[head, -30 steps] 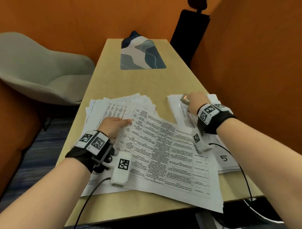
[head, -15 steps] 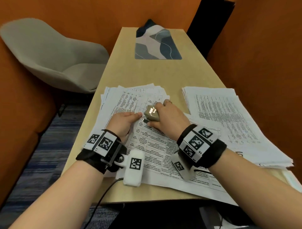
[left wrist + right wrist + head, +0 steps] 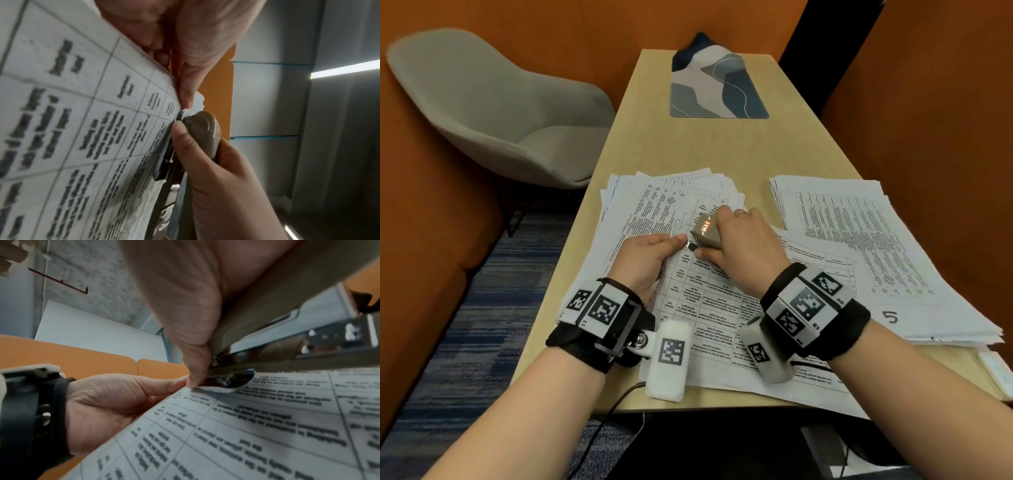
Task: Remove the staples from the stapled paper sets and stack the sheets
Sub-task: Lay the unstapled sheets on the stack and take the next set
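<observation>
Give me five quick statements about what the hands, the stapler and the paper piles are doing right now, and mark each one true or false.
1. The right hand grips the tan stapler. True.
2. The left hand lies flat on the bare table. False: it pinches the printed sheets by the corner.
3. The stapler's metal end touches that corner. True.
4. The patterned mat lies under the papers. False: it sits apart at the table's far end.
5. A second paper pile lies to the right. True.
</observation>
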`<state>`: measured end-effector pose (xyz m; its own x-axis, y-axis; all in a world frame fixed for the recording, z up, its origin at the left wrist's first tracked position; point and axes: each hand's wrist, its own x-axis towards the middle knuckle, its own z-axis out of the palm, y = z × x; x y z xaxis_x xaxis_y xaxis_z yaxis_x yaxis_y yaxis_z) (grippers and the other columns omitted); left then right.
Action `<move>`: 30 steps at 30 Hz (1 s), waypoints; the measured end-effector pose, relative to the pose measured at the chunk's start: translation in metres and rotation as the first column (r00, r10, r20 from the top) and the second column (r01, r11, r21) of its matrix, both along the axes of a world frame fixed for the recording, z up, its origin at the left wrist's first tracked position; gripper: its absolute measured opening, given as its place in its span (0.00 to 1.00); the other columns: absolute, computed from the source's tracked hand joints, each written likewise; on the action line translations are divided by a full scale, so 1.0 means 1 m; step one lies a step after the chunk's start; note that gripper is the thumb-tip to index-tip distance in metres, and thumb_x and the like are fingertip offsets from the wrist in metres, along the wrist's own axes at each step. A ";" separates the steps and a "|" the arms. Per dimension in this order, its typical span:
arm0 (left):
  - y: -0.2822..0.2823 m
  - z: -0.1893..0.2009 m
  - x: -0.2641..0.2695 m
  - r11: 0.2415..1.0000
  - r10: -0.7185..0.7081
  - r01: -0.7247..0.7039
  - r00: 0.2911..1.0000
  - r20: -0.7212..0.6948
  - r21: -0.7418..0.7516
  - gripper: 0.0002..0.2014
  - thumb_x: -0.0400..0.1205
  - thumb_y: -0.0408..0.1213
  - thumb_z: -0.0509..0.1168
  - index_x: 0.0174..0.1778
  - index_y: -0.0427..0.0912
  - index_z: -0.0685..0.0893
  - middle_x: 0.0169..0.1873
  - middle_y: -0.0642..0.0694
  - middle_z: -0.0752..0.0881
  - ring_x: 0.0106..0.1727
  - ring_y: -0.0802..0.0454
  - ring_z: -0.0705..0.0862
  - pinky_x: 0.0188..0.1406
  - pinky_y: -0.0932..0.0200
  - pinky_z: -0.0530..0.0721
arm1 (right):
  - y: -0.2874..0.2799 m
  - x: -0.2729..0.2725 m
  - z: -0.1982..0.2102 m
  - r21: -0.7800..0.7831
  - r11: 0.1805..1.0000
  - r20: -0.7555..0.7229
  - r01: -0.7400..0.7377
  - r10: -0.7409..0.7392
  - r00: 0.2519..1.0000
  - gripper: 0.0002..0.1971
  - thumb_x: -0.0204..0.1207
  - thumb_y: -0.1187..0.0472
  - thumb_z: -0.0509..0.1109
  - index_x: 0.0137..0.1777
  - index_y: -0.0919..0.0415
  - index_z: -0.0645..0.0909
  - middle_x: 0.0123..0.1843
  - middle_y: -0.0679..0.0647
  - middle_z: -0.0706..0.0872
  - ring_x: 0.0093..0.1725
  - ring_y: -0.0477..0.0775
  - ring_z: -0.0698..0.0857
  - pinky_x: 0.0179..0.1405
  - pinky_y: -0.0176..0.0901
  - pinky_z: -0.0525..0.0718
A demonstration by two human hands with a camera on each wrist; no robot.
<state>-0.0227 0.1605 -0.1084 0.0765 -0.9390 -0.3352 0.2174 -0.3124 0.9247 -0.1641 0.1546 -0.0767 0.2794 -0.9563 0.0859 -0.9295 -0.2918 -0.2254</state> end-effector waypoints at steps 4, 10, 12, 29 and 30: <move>0.005 0.002 -0.003 1.000 -0.008 0.007 1.000 0.020 0.009 0.05 0.77 0.32 0.68 0.39 0.33 0.86 0.30 0.41 0.88 0.30 0.51 0.86 0.28 0.65 0.85 | 0.001 0.002 -0.001 0.000 1.000 0.055 -0.007 0.007 0.998 0.24 0.76 0.43 0.67 0.61 0.59 0.68 0.59 0.59 0.79 0.56 0.61 0.79 0.42 0.43 0.67; 0.009 0.007 -0.005 1.000 0.010 -0.011 1.000 0.026 0.017 0.05 0.78 0.30 0.67 0.40 0.31 0.85 0.26 0.43 0.86 0.23 0.55 0.85 0.21 0.68 0.81 | 0.003 -0.004 -0.002 -0.026 0.998 0.151 -0.059 0.062 0.987 0.24 0.72 0.41 0.70 0.57 0.57 0.71 0.52 0.55 0.81 0.51 0.58 0.81 0.41 0.44 0.74; 0.009 0.008 -0.006 1.000 -0.004 0.004 0.999 0.046 0.018 0.06 0.79 0.29 0.66 0.38 0.30 0.84 0.23 0.44 0.85 0.21 0.56 0.83 0.19 0.69 0.79 | 0.005 -0.005 -0.002 -0.050 0.996 0.127 -0.080 0.086 0.988 0.23 0.72 0.41 0.69 0.55 0.56 0.70 0.50 0.54 0.84 0.49 0.58 0.82 0.39 0.44 0.74; 0.016 0.009 -0.011 0.996 0.052 -0.046 0.996 -0.074 0.075 0.13 0.76 0.24 0.66 0.26 0.35 0.76 0.13 0.47 0.74 0.12 0.58 0.71 0.13 0.71 0.70 | 0.011 -0.008 -0.005 -0.384 0.891 -0.088 -0.240 0.224 0.971 0.21 0.63 0.47 0.79 0.48 0.59 0.78 0.31 0.52 0.84 0.28 0.58 0.82 0.28 0.38 0.63; 0.015 0.007 -0.010 0.998 0.044 -0.042 0.998 -0.041 0.040 0.11 0.77 0.26 0.66 0.28 0.34 0.78 0.14 0.48 0.76 0.13 0.58 0.72 0.13 0.71 0.70 | 0.011 -0.008 -0.003 -0.327 0.925 -0.006 -0.195 0.204 0.979 0.20 0.69 0.45 0.75 0.52 0.58 0.75 0.36 0.53 0.85 0.34 0.59 0.83 0.30 0.40 0.65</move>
